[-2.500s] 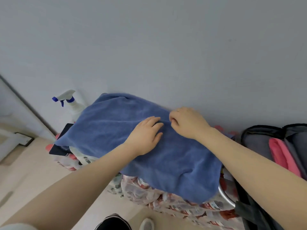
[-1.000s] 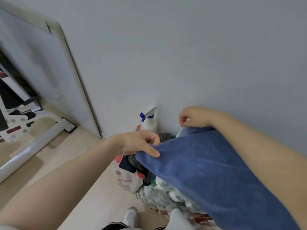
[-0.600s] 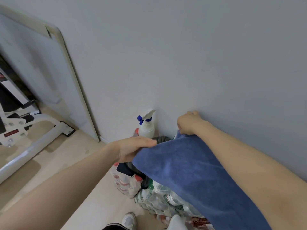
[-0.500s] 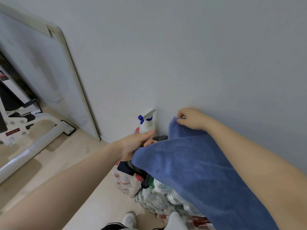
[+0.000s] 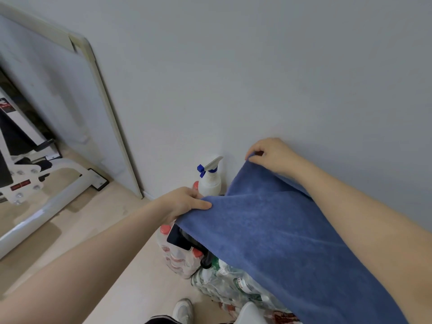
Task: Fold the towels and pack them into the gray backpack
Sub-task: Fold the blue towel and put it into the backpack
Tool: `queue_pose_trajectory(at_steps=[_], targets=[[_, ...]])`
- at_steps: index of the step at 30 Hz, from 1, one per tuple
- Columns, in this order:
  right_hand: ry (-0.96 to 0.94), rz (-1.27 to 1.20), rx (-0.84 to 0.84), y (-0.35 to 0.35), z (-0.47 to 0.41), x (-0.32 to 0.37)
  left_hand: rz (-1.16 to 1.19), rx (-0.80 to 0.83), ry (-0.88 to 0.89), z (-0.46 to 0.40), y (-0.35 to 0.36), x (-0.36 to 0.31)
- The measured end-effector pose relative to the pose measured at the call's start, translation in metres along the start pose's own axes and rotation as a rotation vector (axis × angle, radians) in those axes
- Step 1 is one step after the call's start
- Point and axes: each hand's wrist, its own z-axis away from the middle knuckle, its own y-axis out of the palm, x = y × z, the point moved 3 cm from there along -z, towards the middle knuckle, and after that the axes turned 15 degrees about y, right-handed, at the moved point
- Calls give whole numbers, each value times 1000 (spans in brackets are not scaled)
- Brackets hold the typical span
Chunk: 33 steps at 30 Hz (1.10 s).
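A pale wooden floor (image 5: pixel 121 272) carries everything here. Against the wall, shrink-wrapped packs of bottles (image 5: pixel 180 260) stand on it; just right of them lie more wrapped bottle packs (image 5: pixel 224 286), and well to their left rest the white metal frame (image 5: pixel 46 206) and a leaning white board (image 5: pixel 77 118).

Bare forearms, white shoe (image 5: pixel 183 311), dark striped trousers (image 5: pixel 161 320).

Spray bottle (image 5: pixel 209 181) left of towel (image 5: pixel 280 242)
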Motion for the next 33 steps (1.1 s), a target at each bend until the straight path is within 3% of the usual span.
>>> queue_pose_trajectory(at_steps=[3, 6, 9, 12, 17, 22, 29, 33], targets=[[84, 393, -226, -6, -13, 13, 85, -70, 97, 7, -13, -7], [140, 466, -315, -13, -21, 35, 234, -160, 218, 15, -28, -24], [174, -64, -273, -28, -26, 49, 374, -303, 363, 27, -47, -52], [152, -564, -199, -43, -23, 52, 474, -329, 452, 43, -49, -74], [131, -752, -109, -57, 19, 21, 470, -110, 506, 64, 0, -90], [325, -999, -13, -65, 86, -51, 342, 100, 557, 74, 89, -121], [349, -978, -185, -84, 189, -160, 205, 387, 605, 105, 219, -144], [407, -919, -300, -92, 243, -216, 149, 462, 606, 127, 287, -148]])
